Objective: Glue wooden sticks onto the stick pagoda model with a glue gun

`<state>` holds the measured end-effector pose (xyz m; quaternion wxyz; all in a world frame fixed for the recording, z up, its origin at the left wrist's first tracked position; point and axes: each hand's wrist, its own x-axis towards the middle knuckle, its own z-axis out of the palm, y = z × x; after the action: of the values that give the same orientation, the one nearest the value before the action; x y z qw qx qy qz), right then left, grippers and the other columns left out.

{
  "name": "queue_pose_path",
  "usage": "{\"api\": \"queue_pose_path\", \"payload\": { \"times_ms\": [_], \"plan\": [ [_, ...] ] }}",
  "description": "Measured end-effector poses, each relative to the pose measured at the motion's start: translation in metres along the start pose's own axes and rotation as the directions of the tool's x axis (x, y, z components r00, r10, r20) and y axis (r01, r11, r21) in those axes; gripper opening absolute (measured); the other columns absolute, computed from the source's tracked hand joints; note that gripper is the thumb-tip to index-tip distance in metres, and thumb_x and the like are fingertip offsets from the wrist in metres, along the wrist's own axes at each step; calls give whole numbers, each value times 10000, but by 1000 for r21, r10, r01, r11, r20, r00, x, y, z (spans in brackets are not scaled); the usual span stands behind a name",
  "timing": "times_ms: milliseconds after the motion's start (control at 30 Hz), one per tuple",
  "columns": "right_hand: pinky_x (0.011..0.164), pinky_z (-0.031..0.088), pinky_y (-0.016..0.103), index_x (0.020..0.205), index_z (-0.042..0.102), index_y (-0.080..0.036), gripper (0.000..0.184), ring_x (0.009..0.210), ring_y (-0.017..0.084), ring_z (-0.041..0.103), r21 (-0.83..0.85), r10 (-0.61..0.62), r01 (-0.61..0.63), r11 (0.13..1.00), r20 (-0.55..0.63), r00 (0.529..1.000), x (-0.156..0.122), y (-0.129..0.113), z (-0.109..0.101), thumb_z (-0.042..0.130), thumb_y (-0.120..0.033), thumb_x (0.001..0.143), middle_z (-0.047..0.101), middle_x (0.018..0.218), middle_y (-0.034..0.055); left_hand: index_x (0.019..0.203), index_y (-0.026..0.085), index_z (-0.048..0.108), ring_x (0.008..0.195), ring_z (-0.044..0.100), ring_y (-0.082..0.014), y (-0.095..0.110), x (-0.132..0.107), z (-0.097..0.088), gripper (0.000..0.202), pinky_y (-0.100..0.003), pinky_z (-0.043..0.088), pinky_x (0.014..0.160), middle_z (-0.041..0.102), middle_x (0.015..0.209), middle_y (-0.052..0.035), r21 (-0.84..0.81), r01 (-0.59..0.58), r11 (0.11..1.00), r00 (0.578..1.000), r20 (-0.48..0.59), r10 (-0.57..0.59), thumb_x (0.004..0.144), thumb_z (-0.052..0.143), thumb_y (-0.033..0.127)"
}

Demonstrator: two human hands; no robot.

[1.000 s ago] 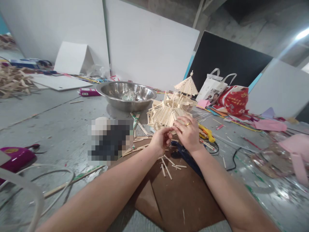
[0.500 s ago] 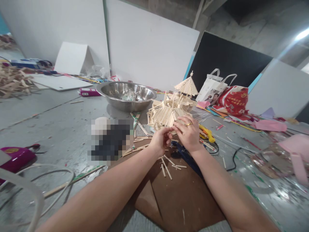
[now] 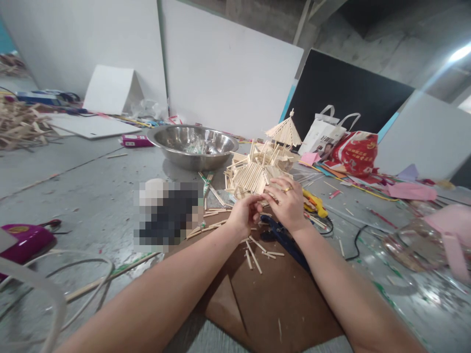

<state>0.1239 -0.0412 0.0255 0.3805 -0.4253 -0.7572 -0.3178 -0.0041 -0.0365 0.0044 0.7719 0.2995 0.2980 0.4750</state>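
Observation:
A small pagoda model of thin wooden sticks (image 3: pixel 262 164) stands on the grey floor in the middle of the view. My left hand (image 3: pixel 246 214) is curled, its fingertips pinched at the model's near edge. My right hand (image 3: pixel 288 203), with a gold ring, has its fingers bent and pressed against the model's front edge, right beside the left. What the fingertips pinch is too small to make out. Loose sticks (image 3: pixel 253 252) lie on brown cardboard (image 3: pixel 272 299) under my wrists. Dark blue pliers (image 3: pixel 283 238) lie below my right wrist.
A steel bowl (image 3: pixel 193 144) sits behind left of the model. A yellow glue gun (image 3: pixel 314 202) with a black cord lies to the right. Bags (image 3: pixel 355 151) and coloured paper scraps lie at the right, a magenta device (image 3: pixel 24 240) at the left, white boards behind.

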Motion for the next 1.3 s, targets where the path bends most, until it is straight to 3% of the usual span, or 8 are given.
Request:
{"api": "queue_pose_path", "payload": {
  "times_ms": [467, 600, 667, 767, 833, 967, 1100, 1300],
  "plan": [
    [849, 385, 363, 805, 641, -197, 153, 934, 193, 506, 112, 72, -68, 991, -34, 997, 5, 13, -11, 507, -204, 731, 617, 910, 63, 685, 128, 610, 302, 299, -34, 4, -6, 0, 165, -182, 151, 332, 446, 413, 34, 113, 16, 993, 997, -73, -8, 608, 526, 247],
    [710, 439, 297, 798, 644, -184, 168, 767, 165, 571, 159, 179, -211, 964, 196, 964, 13, 22, -25, 494, -236, 743, 647, 799, 48, 578, 117, 591, 288, 295, -40, 9, -9, 2, 130, -191, 137, 324, 428, 378, 19, 299, 20, 954, 992, -121, 17, 612, 519, 220],
    [599, 431, 269, 780, 646, -220, 158, 657, 149, 578, 120, 216, -288, 950, 414, 884, 16, 24, -35, 505, -277, 736, 657, 733, 13, 523, 121, 564, 281, 284, -38, 14, -12, 4, 137, -195, 124, 322, 401, 358, 22, 385, 4, 923, 993, -112, 43, 616, 511, 207],
    [530, 389, 232, 741, 647, -250, 144, 602, 129, 571, 85, 179, -331, 940, 702, 689, 20, 23, -50, 525, -319, 712, 656, 679, -14, 490, 133, 525, 275, 260, -33, 27, -19, 7, 169, -200, 119, 321, 375, 347, 33, 510, -52, 859, 990, -87, 111, 639, 489, 204],
    [536, 375, 217, 740, 650, -239, 158, 633, 124, 572, 93, 113, -321, 942, 817, 566, 23, 18, -57, 522, -324, 704, 659, 720, -3, 506, 140, 511, 281, 264, -36, 36, -25, 7, 175, -201, 136, 325, 376, 358, 42, 621, -66, 781, 988, -69, 137, 658, 477, 221],
    [576, 365, 212, 784, 654, -233, 187, 689, 133, 569, 109, -16, -218, 970, 921, 390, 26, 1, -59, 505, -298, 693, 660, 775, 12, 515, 144, 506, 320, 271, -37, 47, -33, 7, 179, -198, 184, 361, 403, 390, 54, 882, -83, 463, 987, 10, 158, 654, 486, 255],
    [578, 358, 214, 800, 656, -226, 206, 683, 142, 571, 184, -139, -135, 973, 947, 289, 25, -17, -54, 498, -262, 673, 663, 781, 19, 500, 144, 515, 395, 335, -58, 47, -38, 1, 207, -200, 246, 416, 425, 413, 46, 974, -145, 172, 984, 123, 130, 651, 480, 281],
    [552, 356, 231, 800, 657, -186, 235, 690, 172, 580, 188, -163, -87, 978, 958, 236, 22, -37, -49, 473, -240, 663, 662, 787, 65, 564, 149, 557, 456, 407, -86, 44, -41, -17, 225, -212, 295, 471, 493, 470, 31, 991, -133, 31, 983, 127, 135, 678, 434, 298]
  ]
}}
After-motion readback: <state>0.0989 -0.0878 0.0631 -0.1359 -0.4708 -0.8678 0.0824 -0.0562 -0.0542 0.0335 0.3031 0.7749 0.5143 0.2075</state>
